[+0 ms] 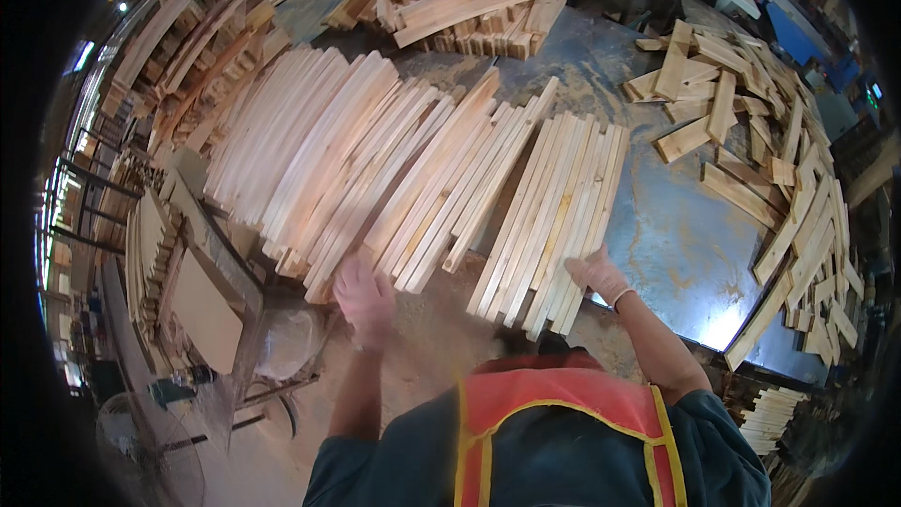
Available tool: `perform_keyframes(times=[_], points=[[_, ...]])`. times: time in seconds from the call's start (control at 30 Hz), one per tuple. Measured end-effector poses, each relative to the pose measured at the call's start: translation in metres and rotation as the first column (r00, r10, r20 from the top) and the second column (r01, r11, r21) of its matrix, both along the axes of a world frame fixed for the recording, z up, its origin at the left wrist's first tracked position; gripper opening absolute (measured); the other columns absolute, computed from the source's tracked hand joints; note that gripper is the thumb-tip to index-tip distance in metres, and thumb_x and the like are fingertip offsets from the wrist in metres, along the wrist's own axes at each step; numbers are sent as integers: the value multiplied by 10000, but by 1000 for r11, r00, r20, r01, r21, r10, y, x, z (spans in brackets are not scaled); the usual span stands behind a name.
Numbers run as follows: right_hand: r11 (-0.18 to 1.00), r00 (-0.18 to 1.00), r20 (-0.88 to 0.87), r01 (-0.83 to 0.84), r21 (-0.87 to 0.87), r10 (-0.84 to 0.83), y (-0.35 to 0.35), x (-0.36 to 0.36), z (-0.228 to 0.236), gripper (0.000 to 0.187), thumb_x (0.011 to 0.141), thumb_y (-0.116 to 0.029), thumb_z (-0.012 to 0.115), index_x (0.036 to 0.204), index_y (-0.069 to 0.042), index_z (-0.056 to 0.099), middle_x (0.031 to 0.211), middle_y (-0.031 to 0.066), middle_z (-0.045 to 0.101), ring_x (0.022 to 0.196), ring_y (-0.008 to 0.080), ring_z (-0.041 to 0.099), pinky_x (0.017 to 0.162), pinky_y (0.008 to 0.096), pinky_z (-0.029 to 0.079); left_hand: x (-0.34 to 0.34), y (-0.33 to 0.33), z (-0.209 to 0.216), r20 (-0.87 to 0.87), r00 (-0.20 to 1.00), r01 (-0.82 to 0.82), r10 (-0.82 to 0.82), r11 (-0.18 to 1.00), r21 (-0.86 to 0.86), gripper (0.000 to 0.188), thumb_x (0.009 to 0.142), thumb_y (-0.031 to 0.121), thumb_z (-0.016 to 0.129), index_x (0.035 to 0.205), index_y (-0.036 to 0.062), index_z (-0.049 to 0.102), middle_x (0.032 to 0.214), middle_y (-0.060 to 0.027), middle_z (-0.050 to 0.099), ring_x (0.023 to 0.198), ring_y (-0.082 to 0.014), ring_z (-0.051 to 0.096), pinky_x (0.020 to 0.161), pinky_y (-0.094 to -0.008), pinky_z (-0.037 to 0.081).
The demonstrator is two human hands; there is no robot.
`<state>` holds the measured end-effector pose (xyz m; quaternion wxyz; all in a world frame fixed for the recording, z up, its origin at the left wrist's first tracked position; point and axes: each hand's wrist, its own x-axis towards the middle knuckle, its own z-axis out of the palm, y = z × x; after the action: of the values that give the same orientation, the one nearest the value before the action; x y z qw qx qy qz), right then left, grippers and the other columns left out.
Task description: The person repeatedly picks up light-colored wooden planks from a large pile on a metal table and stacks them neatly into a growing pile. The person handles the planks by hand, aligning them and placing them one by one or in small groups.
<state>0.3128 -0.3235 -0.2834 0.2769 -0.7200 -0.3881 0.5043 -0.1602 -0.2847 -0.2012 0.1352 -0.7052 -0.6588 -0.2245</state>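
Workshop bg: dim, w/ a metal table (690, 225) filling the middle, blue-grey top dusted w/ sawdust & a bright light patch (721, 327) nr its near edge. Offcut pile (723, 111) lies jumbled along the table's R edge; stacked wood (479, 11) sits toward the far edge, w/ a few loose pcs on top. Long boards (169, 23) are at far L, beyond the table's far L corner; a flat panel (208, 314) leans lower, at near L.

Main row of pale wood strips (375, 145) lies side by side across the L & mid part of the table, long ways running near to far, ends uneven. Narrower R bundle (560, 211) lies just beside it, btwn the row & bare metal; a wedge gap parts the two, and the bundle's near ends reach over the near edge.

L hand (364, 299), thin pale glove, is at the near ends of the main row; motion blur, so can't tell if its fingers are spread, together or pinching. R hand (599, 276), also gloved, is against the R side of the R bundle nr its near end, fingers close together, pointing L onto the outer strips; can't tell if they pinch. Person wears a red vest (554, 399) w/ yellow trim over a dark shirt (404, 469)
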Motion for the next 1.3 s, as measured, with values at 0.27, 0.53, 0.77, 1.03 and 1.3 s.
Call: perform_keyframes(times=[0.27,0.53,0.77,1.03,1.3], points=[[934,936,13,-348,-85,351,28,-27,14,930,838,-518,854,1400,65,398,1123,192,720,1077,302,695,1000,366,522,-4,-35,-76,707,-503,252,497,867,-431,358,1019,503,703,1131,163,698,818,28,597,646,-134,512,609,-334,427],[991,961,-266,39,-127,-72,18,-30,54,965,848,-501,858,1420,120,391,1109,186,718,1008,272,681,918,370,546,85,-15,-52,732,-641,-126,231,909,-397,331,1037,309,679,1244,52,657,1196,-80,697,1087,-241,688,954,-385,584],[969,978,-180,-141,-205,104,6,98,93,1154,876,-650,764,1591,119,285,1300,244,709,1229,313,682,1050,390,512,155,-69,-22,756,467,576,458,491,-654,423,965,434,696,1090,31,698,1050,-110,732,985,-287,694,898,-422,548],[956,930,238,-247,-158,280,48,152,84,972,887,-772,651,1475,-4,555,1265,197,744,1204,319,704,1028,402,528,272,75,21,228,862,108,452,276,-955,832,768,603,750,1302,-33,699,1295,-258,725,1246,-391,686,1075,-448,515],[985,967,-246,28,-173,-70,53,141,63,794,839,-487,882,1359,50,616,1104,141,767,1046,245,715,931,342,558,286,69,33,460,776,317,431,365,-876,893,778,597,808,1433,22,613,1468,-279,588,1331,-390,621,1108,-458,502]])
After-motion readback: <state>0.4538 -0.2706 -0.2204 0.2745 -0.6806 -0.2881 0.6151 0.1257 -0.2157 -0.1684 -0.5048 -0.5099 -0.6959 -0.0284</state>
